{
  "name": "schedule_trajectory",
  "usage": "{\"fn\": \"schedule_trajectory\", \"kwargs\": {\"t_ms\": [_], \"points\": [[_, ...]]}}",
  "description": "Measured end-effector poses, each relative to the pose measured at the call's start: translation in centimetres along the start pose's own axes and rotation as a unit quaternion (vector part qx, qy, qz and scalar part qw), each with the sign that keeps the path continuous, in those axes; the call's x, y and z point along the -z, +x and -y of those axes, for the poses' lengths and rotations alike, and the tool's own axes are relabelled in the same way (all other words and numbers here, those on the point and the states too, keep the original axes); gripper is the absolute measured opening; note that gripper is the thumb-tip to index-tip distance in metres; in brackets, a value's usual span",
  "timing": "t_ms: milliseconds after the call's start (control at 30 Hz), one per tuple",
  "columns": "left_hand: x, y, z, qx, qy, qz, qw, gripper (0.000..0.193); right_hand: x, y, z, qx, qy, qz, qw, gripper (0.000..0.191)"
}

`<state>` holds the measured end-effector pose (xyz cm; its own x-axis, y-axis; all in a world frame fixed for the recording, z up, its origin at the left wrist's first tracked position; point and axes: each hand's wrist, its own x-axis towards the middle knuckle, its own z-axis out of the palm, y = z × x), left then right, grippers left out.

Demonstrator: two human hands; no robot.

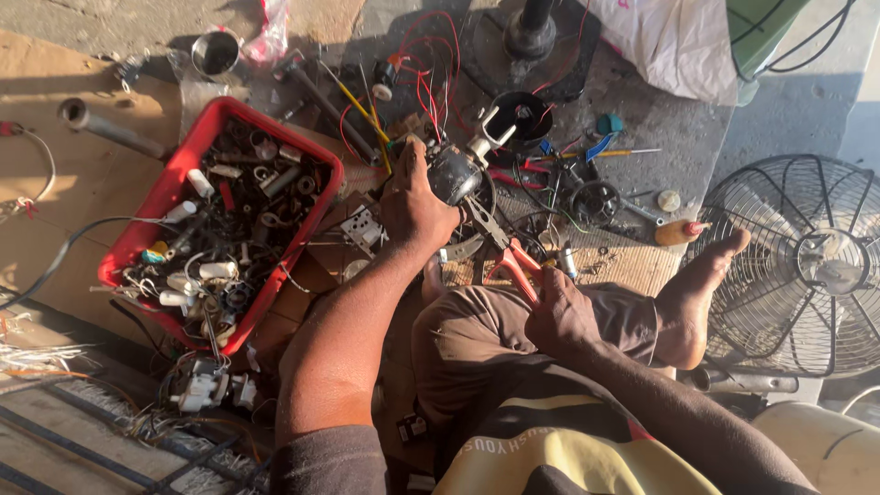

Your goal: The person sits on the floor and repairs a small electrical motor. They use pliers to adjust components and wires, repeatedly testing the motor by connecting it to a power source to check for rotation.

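Left hand (417,206) clenched around small electric fan motor (456,172), held above lap, centre of scene, shaft end pointing far-right. Right hand (559,307) closed on red-handled pliers (502,246), jaws reaching up to motor's near side; exact contact point shadowed, probably a fastener or lug. Step in hand, by judgement: working motor housing with pliers. Next move calls for firm left-hand bracing, steady squeeze and twist. Red tray (137,240) of spare parts left; fan guard (807,266) right.

Packaging on the workshop floor

A crumpled clear-and-red plastic wrapper (269,35) lies top left, beside a metal cup (216,52); no screens.
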<state>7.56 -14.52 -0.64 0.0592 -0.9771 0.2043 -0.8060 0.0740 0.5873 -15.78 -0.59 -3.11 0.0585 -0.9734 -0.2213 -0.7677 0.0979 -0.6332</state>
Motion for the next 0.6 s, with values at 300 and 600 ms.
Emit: {"fn": "schedule_trajectory", "kwargs": {"t_ms": [300, 600], "points": [[0.5, -0.4, 0.0, -0.048, -0.02, -0.025, 0.998, 0.111, -0.2, -0.6, -0.2, -0.025, 0.031, 0.046, 0.998, 0.037], [-0.3, -0.6, 1.5, -0.1, 0.03, -0.047, 0.993, 0.097, 0.1, -0.7, -3.2, -0.181, 0.357, 0.28, 0.873, 0.036]]}}
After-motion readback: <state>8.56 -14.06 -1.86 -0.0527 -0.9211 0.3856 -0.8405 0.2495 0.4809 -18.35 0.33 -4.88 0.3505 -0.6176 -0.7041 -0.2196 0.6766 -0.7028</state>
